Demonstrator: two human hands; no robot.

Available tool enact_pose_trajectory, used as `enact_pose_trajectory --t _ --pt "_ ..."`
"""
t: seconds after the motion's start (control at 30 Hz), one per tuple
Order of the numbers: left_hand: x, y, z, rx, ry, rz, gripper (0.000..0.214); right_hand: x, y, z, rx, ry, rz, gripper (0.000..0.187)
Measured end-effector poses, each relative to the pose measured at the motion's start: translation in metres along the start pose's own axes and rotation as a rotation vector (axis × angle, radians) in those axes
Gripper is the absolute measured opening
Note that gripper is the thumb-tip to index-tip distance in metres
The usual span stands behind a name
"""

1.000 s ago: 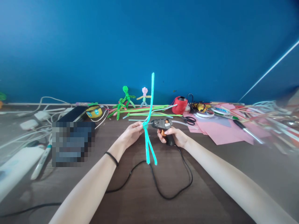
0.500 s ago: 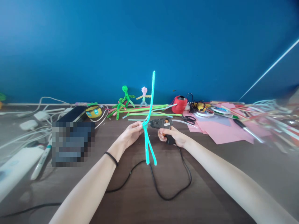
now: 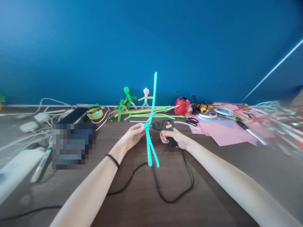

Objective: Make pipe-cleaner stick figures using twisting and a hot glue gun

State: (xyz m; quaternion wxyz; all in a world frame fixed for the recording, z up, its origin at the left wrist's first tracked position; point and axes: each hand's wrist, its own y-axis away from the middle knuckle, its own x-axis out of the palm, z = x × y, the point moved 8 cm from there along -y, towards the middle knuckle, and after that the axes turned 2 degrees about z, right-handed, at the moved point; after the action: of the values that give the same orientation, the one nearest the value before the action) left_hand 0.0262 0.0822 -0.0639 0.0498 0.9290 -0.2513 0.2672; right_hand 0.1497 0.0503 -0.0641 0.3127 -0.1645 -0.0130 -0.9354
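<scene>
Bright turquoise pipe cleaners point(image 3: 148, 145) are pinched near their middle by my left hand point(image 3: 134, 135). One long end rises upright, and two legs hang down, spread slightly apart. My right hand point(image 3: 175, 138) is wrapped round the grip of a black hot glue gun point(image 3: 164, 125) with an orange trigger. Its nozzle points left and meets, or nearly meets, the pipe cleaners at the pinched spot; whether it touches I cannot tell. A clear glue stick point(image 3: 184, 123) sticks out of the gun's back.
Behind my hands lie green pipe cleaners point(image 3: 156, 116), a green figure point(image 3: 127, 91) and a pink-headed figure point(image 3: 146, 92). Scissors point(image 3: 192, 121), a red spool point(image 3: 181, 106) and pink paper point(image 3: 224, 134) are to the right. A black cord point(image 3: 165, 201) loops in front; white cables point(image 3: 21, 138) lie left.
Almost nothing differs. The lower ends of the turquoise pipe cleaners have shifted very slightly to the right; both hands keep their hold.
</scene>
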Motion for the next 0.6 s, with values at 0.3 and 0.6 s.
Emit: enact_pose_trajectory --t 0.3,0.6 --pt "0.0032 0.0001 -0.0010 0.006 0.042 0.018 0.016 -0.0005 -0.0007 -0.0014 -0.011 -0.023 0.005 0.026" --pt "0.0020 -0.0004 0.0001 0.002 0.051 0.030 0.015 -0.0007 -0.0012 0.0007 -0.027 -0.015 0.018 0.026"
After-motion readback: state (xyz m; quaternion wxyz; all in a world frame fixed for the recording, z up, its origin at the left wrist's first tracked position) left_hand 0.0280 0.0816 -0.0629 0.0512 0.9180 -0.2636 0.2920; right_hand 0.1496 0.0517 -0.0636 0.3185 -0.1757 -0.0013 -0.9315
